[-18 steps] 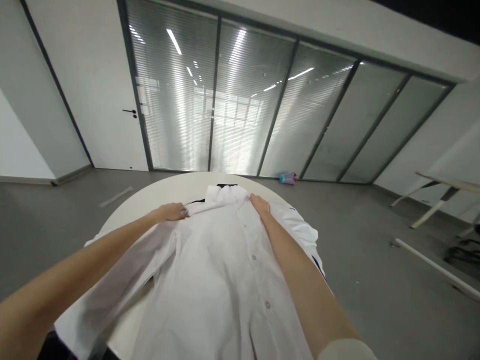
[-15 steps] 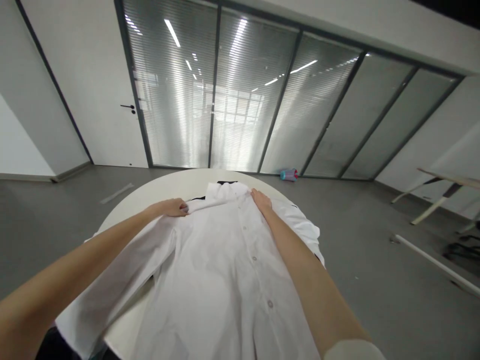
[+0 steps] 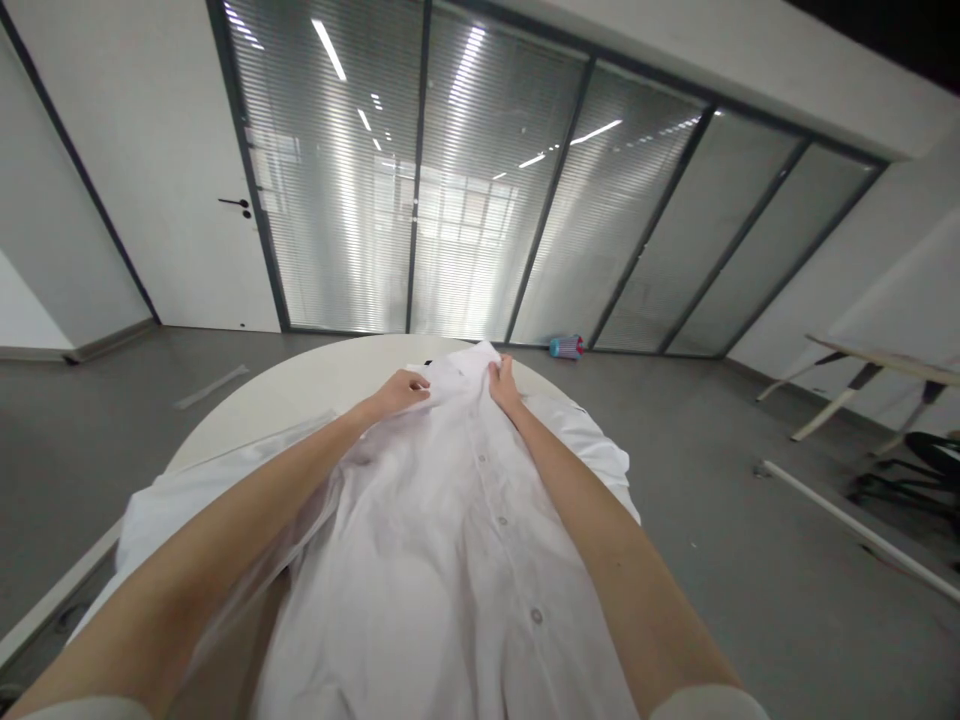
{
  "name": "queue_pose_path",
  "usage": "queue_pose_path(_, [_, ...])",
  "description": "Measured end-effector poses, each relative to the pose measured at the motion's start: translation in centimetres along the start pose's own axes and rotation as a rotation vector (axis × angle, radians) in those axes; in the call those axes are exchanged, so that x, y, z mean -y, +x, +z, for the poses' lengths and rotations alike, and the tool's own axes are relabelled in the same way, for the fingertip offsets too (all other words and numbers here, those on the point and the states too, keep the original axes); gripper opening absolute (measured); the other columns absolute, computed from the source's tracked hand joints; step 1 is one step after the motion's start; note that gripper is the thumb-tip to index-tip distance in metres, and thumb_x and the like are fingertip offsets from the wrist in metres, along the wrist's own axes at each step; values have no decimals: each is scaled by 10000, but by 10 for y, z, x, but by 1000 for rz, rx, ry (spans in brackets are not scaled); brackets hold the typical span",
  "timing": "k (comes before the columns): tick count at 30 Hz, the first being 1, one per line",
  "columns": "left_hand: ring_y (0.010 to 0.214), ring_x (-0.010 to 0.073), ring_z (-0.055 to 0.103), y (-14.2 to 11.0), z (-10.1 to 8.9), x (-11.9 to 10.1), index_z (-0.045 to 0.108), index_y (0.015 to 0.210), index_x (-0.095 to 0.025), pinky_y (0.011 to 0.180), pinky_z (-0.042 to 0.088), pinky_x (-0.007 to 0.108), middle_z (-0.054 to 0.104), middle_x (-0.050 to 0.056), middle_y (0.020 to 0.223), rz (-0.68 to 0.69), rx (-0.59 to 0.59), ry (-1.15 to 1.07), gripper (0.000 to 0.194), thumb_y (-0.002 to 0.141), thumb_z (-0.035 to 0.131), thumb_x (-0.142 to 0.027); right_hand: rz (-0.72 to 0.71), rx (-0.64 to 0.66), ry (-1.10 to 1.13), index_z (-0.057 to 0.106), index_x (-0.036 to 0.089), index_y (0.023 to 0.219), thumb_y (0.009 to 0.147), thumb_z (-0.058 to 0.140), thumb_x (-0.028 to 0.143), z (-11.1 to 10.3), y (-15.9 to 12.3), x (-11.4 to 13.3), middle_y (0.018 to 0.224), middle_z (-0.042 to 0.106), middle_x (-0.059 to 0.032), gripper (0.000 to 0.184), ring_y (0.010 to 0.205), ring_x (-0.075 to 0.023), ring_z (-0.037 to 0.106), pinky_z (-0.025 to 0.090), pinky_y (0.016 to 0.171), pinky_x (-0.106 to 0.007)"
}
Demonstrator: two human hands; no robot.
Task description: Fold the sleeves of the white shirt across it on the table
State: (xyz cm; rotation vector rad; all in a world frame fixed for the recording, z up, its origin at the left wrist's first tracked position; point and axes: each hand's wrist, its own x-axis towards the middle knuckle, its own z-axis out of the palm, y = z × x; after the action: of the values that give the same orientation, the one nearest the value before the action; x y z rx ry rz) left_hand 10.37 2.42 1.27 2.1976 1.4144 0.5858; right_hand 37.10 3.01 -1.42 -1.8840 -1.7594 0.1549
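A white button-up shirt (image 3: 427,540) lies front side up over a round white table (image 3: 300,385), its collar (image 3: 469,358) toward the far edge and its row of buttons running down toward me. My left hand (image 3: 405,390) is closed on the cloth at the left side of the collar, thumb and fingers together. With curled fingers, my right hand (image 3: 505,383) grips the collar's right side. Both forearms reach along the shirt's sides. Part of the left sleeve is hidden by my left forearm.
More white cloth (image 3: 577,440) lies on the table at right, and another white piece (image 3: 165,510) hangs over its left edge. A blue and pink bin (image 3: 566,347) lies by the glass partition. A desk (image 3: 877,360) and black chair base (image 3: 907,485) stand at right.
My left hand has moved right, from the shoulder toward the collar. The collar is lifted and drawn narrower between my hands. The left sleeve has shifted under my forearm, baring white cloth at left.
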Motion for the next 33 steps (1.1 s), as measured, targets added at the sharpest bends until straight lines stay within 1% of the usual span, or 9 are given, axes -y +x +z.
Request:
queue_pose_path(3, [1128,271,619,-2,2,6,647,1224,-171,982,467,355,666,126,1217,-49,-152,88,358,887,540,-223,27,61,-44,352,171,1360,1063,229,371,6,-3,3,1240,636,-163,378,1112,-243,625,455,938,-364])
queue_pose_path(6, [1162,323,585,-16,0,16,610,1268,-169,998,448,448,595,172,1266,-101,-224,178,414,857,568,-192,34,109,-107,449,173,1312,1009,437,373,6,-8,13,1246,627,-184,363,1153,-321,592,421,985,-466])
queue_pose_path(8, [1217,343,535,-32,-4,20,602,1288,-185,1026,417,488,542,178,1329,-63,-268,280,424,866,588,-228,35,56,-178,428,179,1374,991,474,361,-3,-14,23,1339,560,-197,427,1237,-347,523,377,1029,-508])
queue_pose_path(10, [1273,342,482,-53,-9,21,604,1294,-211,1051,390,496,510,159,1379,50,-303,409,393,913,557,-295,6,6,-270,411,205,1422,986,478,382,-22,-27,31,1403,497,-184,476,1277,-344,479,367,1044,-501])
queue_pose_path(13, [1258,332,504,-95,-13,23,621,1285,-231,1033,409,484,549,130,1371,156,-200,519,404,971,466,-433,-103,120,-365,524,240,1357,999,421,454,-57,-66,25,1388,516,-148,430,1242,-322,509,392,1033,-467])
queue_pose_path(16, [1281,386,498,-139,-9,34,505,1433,-201,1017,413,550,531,161,1434,48,-21,549,650,950,400,-623,-125,352,-384,523,275,1415,995,348,593,-80,-125,4,1439,509,-137,555,1257,-344,524,391,1049,-487])
queue_pose_path(20, [1429,466,307,-165,6,56,303,1564,-127,1057,312,671,292,223,1603,-83,65,578,861,926,317,-706,-34,464,-464,283,381,1570,940,336,729,-76,-185,-19,1658,188,-104,722,1452,-473,257,252,1123,-620])
queue_pose_path(24, [1449,499,242,-146,12,70,294,1573,-136,1060,249,720,227,238,1622,-107,82,589,927,884,339,-754,14,499,-468,195,398,1588,955,274,722,-61,-182,-22,1683,53,-98,715,1478,-506,135,187,1119,-683])
queue_pose_path(33, [1468,472,221,-52,-6,105,296,1575,-166,1092,215,703,207,228,1632,-86,88,569,866,908,378,-713,48,451,-423,221,403,1580,965,266,705,-31,-98,-17,1682,64,-98,687,1479,-503,120,148,1119,-686])
